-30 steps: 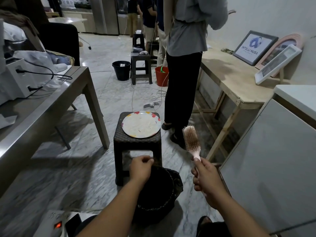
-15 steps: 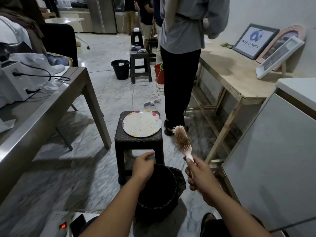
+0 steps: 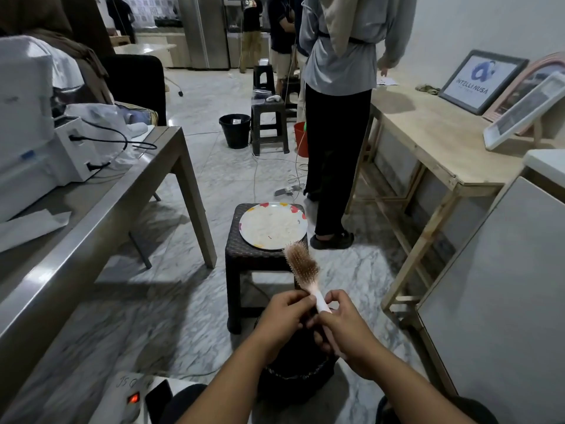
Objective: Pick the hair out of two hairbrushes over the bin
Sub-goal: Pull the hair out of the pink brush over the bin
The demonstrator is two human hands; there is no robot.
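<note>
A pale pink hairbrush [image 3: 302,266] with many bristles stands upright, head tilted up and left, over the dark bin [image 3: 298,374] on the floor. My right hand [image 3: 344,327] grips its white handle from the right. My left hand [image 3: 284,316] meets the handle from the left, fingertips touching it just below the bristles. Both hands hide most of the bin's opening. Only this one brush is in view.
A dark woven stool [image 3: 260,258] carrying a flowered plate [image 3: 273,225] stands just beyond the bin. A person [image 3: 336,123] stands right of it. A metal table [image 3: 101,209] lies left, a wooden bench [image 3: 440,145] and white cabinet [image 3: 501,301] right.
My right hand brought the brush left, over the bin. My left hand rose from the bin's rim and closed its fingers on the brush handle.
</note>
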